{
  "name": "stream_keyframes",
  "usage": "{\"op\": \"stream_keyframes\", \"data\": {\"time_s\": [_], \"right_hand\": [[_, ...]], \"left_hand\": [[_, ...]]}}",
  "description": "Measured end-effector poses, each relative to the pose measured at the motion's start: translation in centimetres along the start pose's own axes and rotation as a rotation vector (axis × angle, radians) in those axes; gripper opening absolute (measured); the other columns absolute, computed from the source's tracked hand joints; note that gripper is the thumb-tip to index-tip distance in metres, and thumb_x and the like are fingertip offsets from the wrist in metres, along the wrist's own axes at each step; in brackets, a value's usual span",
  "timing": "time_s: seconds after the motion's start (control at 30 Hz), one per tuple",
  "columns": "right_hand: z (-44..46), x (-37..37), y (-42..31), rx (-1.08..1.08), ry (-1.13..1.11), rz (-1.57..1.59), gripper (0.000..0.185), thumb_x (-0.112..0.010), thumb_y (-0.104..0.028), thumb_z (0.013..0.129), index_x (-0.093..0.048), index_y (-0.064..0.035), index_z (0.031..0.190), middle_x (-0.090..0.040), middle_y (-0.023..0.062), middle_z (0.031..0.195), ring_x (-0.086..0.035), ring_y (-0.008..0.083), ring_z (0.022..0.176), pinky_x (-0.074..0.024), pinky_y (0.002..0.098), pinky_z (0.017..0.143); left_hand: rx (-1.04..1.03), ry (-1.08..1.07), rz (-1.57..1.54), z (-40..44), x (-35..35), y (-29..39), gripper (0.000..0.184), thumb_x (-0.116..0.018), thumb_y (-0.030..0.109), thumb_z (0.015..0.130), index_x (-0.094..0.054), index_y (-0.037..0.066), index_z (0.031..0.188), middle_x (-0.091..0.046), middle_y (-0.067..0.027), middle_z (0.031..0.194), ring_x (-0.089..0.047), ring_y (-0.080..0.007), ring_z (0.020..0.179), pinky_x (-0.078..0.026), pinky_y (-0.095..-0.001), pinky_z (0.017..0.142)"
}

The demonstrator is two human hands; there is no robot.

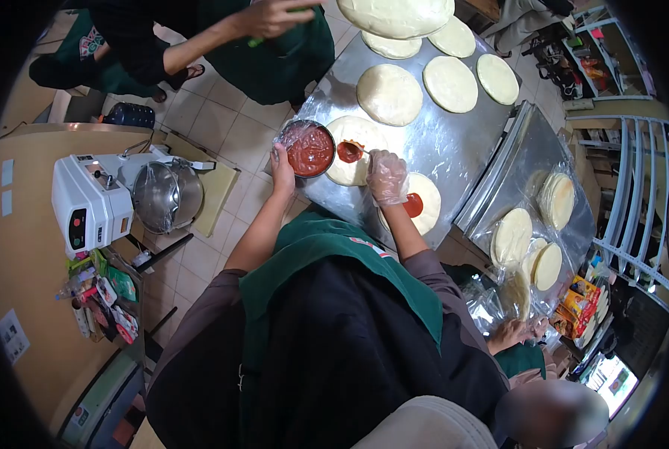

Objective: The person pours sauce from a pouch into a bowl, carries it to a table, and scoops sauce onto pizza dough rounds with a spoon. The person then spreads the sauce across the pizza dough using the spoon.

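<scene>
My left hand [283, 170] grips a round bowl of red sauce [310, 152], partly wrapped in clear plastic, at the metal table's near left edge. In a clear plastic glove, my right hand [388, 177] is closed on a spoon [351, 150] whose head carries red sauce. The spoon is over a pale dough round [347, 176] beside the bowl; whether it touches the dough I cannot tell. Partly hidden by my right forearm, another dough round [428, 219] has a red sauce patch [413, 203] on it. Much of the spoon's handle is hidden in my glove.
Several plain dough rounds [390, 94] lie farther back on the metal table [454, 153]. A co-worker's hand [274, 16] is at the top. Right, a second table holds plastic-covered rounds [511, 236], near another person's hands [508, 334]. A mixer [95, 202] stands left.
</scene>
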State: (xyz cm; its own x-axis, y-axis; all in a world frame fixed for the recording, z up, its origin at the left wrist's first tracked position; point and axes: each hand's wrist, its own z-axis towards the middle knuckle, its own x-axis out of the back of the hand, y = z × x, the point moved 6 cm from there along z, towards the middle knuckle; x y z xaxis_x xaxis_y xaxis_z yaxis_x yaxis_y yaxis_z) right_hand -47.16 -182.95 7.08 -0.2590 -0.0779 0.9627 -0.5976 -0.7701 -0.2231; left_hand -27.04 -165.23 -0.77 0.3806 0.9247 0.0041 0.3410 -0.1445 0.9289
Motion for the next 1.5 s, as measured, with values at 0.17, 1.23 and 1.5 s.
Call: {"op": "stream_keyframes", "data": {"time_s": [0.17, 1.23, 1.5], "right_hand": [[0.7, 5.3, 0.1, -0.329, 0.058, 0.330, 0.012, -0.059, -0.019, 0.086, -0.067, -0.0106, 0.085, -0.066, 0.0130, 0.079, -0.065, 0.0323, 0.077, -0.0486, 0.0456, 0.071], [11.9, 3.2, 10.5, -0.443, 0.195, 0.384, 0.010, -0.060, -0.016, 0.085, -0.067, -0.0091, 0.086, -0.067, 0.0145, 0.080, -0.064, 0.0339, 0.078, -0.0489, 0.0469, 0.073], [9.1, -2.5, 12.7, -0.808, -0.008, 0.664, 0.023, -0.061, -0.026, 0.085, -0.070, -0.0049, 0.082, -0.067, 0.0164, 0.073, -0.065, 0.0295, 0.068, -0.0498, 0.0415, 0.068]], "left_hand": [[0.007, -0.083, 0.003, -0.1, -1.6, 0.6, 0.078, -0.035, 0.063, 0.098, -0.040, -0.005, 0.137, -0.050, -0.0189, 0.135, -0.048, -0.0270, 0.125, -0.037, -0.0360, 0.106], [0.079, -0.169, 0.059, 7.7, -17.3, 3.9, 0.084, -0.036, 0.064, 0.097, -0.029, -0.005, 0.145, -0.044, -0.0216, 0.142, -0.044, -0.0284, 0.131, -0.033, -0.0354, 0.110], [0.049, -0.282, 0.007, 8.8, -21.9, 3.7, 0.086, -0.037, 0.064, 0.097, -0.027, -0.007, 0.145, -0.040, -0.0231, 0.145, -0.042, -0.0310, 0.133, -0.031, -0.0350, 0.111]]}}
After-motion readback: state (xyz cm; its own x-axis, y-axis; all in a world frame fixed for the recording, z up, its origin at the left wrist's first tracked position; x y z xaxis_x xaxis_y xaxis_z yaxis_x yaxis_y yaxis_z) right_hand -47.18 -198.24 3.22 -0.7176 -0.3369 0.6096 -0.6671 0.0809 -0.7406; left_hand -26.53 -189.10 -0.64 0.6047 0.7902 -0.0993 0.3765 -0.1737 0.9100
